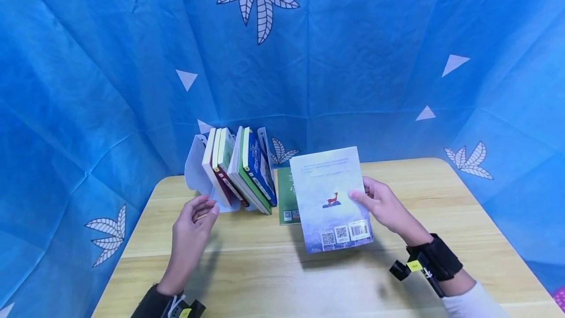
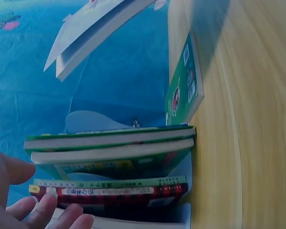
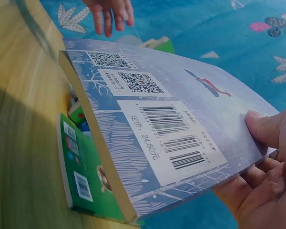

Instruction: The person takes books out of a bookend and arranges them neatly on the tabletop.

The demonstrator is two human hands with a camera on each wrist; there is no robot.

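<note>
My right hand (image 1: 381,205) grips a pale lavender paperback book (image 1: 328,195) by its right edge, thumb on the cover and fingers behind. Its back cover, with a barcode, QR codes and a small red deer, faces me above the table. My left hand (image 1: 194,229) holds nothing and hovers in front of a row of books (image 2: 109,191), fingers loosely bent. Those several books stand leaning between the plates of a pale blue bookend (image 1: 197,163). A green book (image 1: 288,195) lies flat on the table, partly covered by the lavender one in the head view.
The light wooden table (image 1: 247,278) ends at the back against a blue curtain (image 1: 353,63) printed with leaves and triangles. A black strap with a small camera (image 1: 434,257) sits on the right wrist; the left wrist wears a similar one.
</note>
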